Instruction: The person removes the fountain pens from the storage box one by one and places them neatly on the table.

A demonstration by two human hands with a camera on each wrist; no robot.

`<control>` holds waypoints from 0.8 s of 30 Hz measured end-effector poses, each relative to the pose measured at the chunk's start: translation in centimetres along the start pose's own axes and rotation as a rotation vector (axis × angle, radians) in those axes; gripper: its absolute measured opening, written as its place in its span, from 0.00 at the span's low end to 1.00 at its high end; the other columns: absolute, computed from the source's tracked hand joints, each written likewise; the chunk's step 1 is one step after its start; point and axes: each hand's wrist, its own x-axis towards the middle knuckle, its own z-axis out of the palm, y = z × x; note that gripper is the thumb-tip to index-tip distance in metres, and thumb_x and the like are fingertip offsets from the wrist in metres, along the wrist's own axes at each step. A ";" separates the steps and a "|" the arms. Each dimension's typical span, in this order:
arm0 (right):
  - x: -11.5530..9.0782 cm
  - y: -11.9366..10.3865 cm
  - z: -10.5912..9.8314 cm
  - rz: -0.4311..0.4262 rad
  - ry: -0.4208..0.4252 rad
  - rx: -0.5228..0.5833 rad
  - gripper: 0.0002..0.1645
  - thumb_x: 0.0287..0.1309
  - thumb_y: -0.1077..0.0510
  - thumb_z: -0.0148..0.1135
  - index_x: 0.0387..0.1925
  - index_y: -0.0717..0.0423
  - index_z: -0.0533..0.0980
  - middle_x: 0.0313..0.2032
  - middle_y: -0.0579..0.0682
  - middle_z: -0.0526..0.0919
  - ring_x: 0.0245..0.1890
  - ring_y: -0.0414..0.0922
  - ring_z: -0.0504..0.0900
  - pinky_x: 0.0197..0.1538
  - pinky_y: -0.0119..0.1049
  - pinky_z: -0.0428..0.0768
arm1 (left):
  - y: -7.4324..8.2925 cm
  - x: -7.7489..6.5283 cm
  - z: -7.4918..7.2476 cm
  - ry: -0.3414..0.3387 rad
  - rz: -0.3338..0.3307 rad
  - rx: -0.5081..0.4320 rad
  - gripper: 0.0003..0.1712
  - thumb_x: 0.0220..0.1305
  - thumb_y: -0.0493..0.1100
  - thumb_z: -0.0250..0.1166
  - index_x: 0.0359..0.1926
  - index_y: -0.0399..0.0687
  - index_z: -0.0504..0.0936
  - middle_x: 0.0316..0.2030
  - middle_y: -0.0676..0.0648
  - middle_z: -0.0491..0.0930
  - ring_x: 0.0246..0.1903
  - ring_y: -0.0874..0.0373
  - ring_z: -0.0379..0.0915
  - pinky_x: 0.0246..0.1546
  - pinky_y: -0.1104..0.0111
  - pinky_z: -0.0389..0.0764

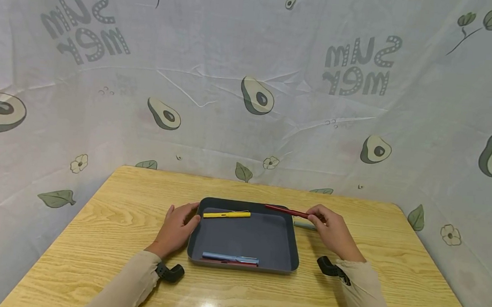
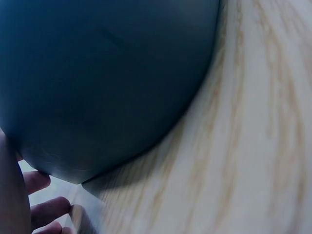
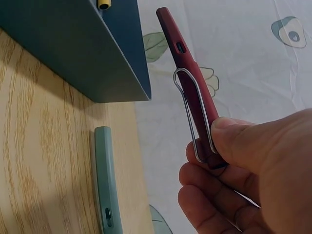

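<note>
Red pen (image 1: 286, 211) is up off the bench (image 1: 139, 212), in the right hand (image 1: 332, 228). Right grip: narrow, thumb and fingers pinching the pen at its clip end. Right wrist view shows the silver wire clip (image 3: 183, 69) lying along the barrel and a small slot (image 3: 181, 47) further up; free end is clear of the fingers. From the head view the pen crosses the far right corner of the dark grey tray (image 1: 244, 236), free end pointing left. Left hand (image 1: 178, 227) is at the tray's left side, grip relaxed, thumb by the rim, fingers touching the outer wall.

In the tray: yellow pen (image 1: 226, 214) near the far left corner, slightly slanted; light blue pen (image 1: 228, 257) along the near wall, second red pen (image 1: 230, 262) right beside it, closer to that wall. Green pen (image 3: 106, 180) lies on the bench just right of the tray, partly behind the right hand in the head view. Printed cloth (image 1: 220, 37) hangs behind the bench. Black band on each wrist.
</note>
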 end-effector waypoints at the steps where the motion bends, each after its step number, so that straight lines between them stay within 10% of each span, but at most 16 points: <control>1: 0.0 0.1 0.0 0.003 0.000 -0.001 0.06 0.74 0.61 0.60 0.47 0.54 0.82 0.41 0.55 0.87 0.38 0.52 0.83 0.37 0.38 0.78 | 0.0 0.0 0.0 -0.001 -0.002 -0.001 0.28 0.78 0.48 0.58 0.73 0.44 0.73 0.69 0.40 0.74 0.71 0.40 0.66 0.77 0.38 0.38; 24: -0.2 1.3 -0.5 0.036 0.017 0.021 0.07 0.75 0.61 0.59 0.48 0.56 0.81 0.40 0.56 0.86 0.36 0.52 0.82 0.37 0.39 0.78 | -0.2 0.1 0.3 0.019 -0.003 -0.007 0.26 0.77 0.44 0.57 0.72 0.43 0.73 0.68 0.39 0.75 0.70 0.40 0.67 0.77 0.39 0.38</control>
